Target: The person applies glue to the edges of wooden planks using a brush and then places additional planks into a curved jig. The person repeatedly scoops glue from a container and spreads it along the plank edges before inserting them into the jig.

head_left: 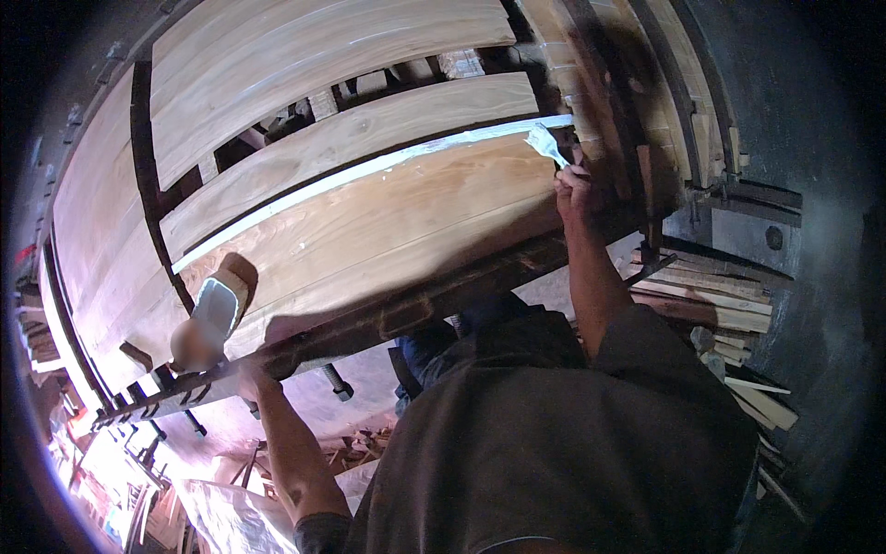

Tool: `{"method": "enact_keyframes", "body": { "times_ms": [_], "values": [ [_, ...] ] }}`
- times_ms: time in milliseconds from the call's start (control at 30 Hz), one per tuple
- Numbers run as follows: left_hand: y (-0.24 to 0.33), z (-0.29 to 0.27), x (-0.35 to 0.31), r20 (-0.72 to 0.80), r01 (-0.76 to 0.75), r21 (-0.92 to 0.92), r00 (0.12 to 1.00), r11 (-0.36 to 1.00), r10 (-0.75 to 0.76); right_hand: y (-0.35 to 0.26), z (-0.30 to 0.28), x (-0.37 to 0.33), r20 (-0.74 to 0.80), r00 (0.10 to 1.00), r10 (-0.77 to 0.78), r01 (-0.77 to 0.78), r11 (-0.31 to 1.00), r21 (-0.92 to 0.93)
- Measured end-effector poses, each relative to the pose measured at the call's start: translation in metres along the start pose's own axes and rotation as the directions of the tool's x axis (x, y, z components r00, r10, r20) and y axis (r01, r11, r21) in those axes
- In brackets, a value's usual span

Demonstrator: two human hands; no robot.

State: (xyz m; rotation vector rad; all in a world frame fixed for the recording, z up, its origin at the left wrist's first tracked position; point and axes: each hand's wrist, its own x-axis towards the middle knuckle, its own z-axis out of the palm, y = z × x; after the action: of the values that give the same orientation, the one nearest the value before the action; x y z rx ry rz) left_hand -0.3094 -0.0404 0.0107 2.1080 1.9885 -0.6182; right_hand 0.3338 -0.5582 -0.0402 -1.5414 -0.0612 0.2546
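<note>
In my right hand [573, 185] is a brush [544, 141], gripped by its handle, its bristles coated in white. The bristles sit just below the right end of a long wooden panel edge [369, 174] covered with a wet white coating that looks like glue. My left hand [256, 379] is at the near dark metal bar [397, 317], and its fingers cannot be made out. Just beyond it, a white-lined open tub [220, 303] rests on the pale wooden panel [406, 222]. A blurred patch hides the tub's near end.
Beyond the coated edge lie a narrower board [360, 138] and a wide panel [314, 65], with dark gaps between. A dark crossbar [143, 157] runs along the left. Bolts [338, 382] hang under the near bar. Wood strips [720, 295] are stacked at right; plastic sheeting [231, 512] lies lower left.
</note>
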Motion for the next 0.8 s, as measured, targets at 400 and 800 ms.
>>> {"method": "enact_keyframes", "body": {
  "times_ms": [400, 800],
  "values": [
    [0.002, -0.01, -0.005, -0.036, 0.069, -0.207, 0.996, 0.976, -0.078, -0.016, 0.208, -0.07, -0.066, 0.921, 0.384, -0.318, 0.839, 0.441],
    [-0.01, 0.0, -0.01, 0.017, 0.077, -0.073, 0.997, 0.994, -0.076, -0.073, 0.091, -0.031, -0.073, 0.955, 0.288, -0.273, 0.948, 0.166]
  ]
}}
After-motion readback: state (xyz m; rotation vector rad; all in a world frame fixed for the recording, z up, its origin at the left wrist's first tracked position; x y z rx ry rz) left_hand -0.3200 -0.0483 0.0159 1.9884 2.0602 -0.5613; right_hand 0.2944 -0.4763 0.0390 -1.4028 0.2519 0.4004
